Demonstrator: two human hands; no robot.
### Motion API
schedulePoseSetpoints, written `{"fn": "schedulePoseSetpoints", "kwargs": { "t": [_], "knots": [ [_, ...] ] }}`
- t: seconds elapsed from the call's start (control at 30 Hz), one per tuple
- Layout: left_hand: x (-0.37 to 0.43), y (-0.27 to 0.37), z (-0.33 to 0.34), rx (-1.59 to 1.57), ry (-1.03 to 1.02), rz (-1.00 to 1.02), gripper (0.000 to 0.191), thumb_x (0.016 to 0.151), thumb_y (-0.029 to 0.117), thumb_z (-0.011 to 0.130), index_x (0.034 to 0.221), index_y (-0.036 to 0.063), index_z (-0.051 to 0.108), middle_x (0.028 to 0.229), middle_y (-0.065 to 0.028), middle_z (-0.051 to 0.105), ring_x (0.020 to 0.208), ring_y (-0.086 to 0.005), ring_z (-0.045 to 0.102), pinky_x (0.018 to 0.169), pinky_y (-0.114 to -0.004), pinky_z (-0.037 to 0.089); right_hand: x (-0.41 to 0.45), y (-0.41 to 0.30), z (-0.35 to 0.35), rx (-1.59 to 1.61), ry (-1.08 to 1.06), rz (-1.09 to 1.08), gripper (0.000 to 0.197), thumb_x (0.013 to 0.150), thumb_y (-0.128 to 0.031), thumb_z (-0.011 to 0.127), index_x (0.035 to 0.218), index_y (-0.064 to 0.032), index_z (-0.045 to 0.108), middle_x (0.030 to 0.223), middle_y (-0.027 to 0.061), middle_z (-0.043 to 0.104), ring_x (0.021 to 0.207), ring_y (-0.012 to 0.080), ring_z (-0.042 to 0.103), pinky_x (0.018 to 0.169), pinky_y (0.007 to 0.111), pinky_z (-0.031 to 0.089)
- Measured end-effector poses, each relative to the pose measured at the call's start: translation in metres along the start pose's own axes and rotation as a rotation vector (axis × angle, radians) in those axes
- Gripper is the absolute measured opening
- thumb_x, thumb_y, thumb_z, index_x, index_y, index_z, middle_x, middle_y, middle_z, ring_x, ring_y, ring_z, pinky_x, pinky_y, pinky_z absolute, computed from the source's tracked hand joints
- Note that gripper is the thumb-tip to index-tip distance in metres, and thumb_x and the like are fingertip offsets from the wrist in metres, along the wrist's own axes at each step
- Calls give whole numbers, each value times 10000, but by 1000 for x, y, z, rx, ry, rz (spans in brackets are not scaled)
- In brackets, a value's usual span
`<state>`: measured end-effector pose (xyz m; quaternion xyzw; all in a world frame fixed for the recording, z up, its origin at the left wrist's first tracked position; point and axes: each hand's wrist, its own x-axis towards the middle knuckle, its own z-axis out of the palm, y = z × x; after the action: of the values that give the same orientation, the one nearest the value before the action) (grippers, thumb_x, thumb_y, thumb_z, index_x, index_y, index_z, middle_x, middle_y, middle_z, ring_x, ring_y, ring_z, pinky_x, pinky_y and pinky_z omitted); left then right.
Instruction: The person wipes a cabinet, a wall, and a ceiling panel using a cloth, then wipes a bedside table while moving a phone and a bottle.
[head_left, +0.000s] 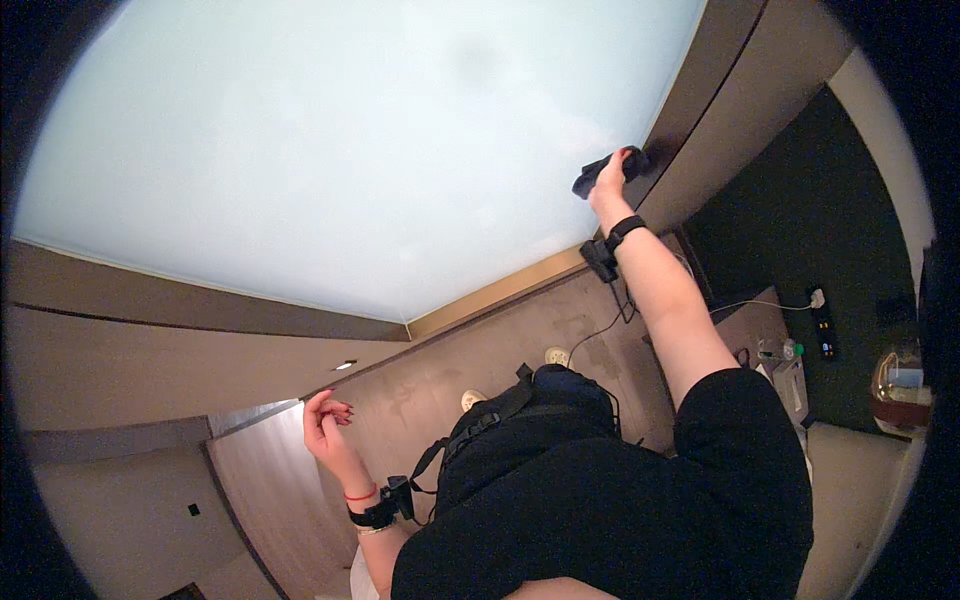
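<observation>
My right hand (610, 176) grips a dark cloth (636, 163) and presses it at the right edge of a large, pale frosted glass panel (337, 150), where the glass meets its brown frame (694, 75). My left hand (326, 427) hangs in the air below the panel, its fingers loosely curled and holding nothing. Each wrist carries a black strap with a small device on it, and a red string circles the left wrist.
A gold-toned sill (495, 294) runs under the glass. Below lies a brownish floor (420, 375) with damp-looking patches. At the right are a desk (750, 322) with a small bottle (791, 349), a power strip (825, 330) with a plugged-in white cable, and a lamp (900, 394).
</observation>
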<state>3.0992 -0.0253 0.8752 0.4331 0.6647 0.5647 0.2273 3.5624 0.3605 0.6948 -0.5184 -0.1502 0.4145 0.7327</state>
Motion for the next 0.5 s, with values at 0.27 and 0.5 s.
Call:
{"fn": "schedulePoseSetpoints", "kwargs": {
  "t": [0.27, 0.5],
  "knots": [
    [22, 3, -8, -89, 45, -29, 297, 883, -37, 367, 1048, -3, 613, 779, -48, 605, 685, -96, 525, 619, -218, 418, -179, 104, 115, 565, 95, 972, 583, 971, -577, 369, 1337, -124, 397, 1259, 101, 532, 1103, 299, 540, 989, 549, 414],
    [31, 2, -12, -68, -57, 41, 324, 861, -67, 354, 1027, -18, 628, 789, -59, 616, 690, -101, 547, 618, -220, 430, -145, 61, 91, 587, 28, 1060, 994, 886, -766, 193, 1498, 16, 153, 1544, 239, 219, 1398, 434, 265, 1108, 662, 192]
  ]
}}
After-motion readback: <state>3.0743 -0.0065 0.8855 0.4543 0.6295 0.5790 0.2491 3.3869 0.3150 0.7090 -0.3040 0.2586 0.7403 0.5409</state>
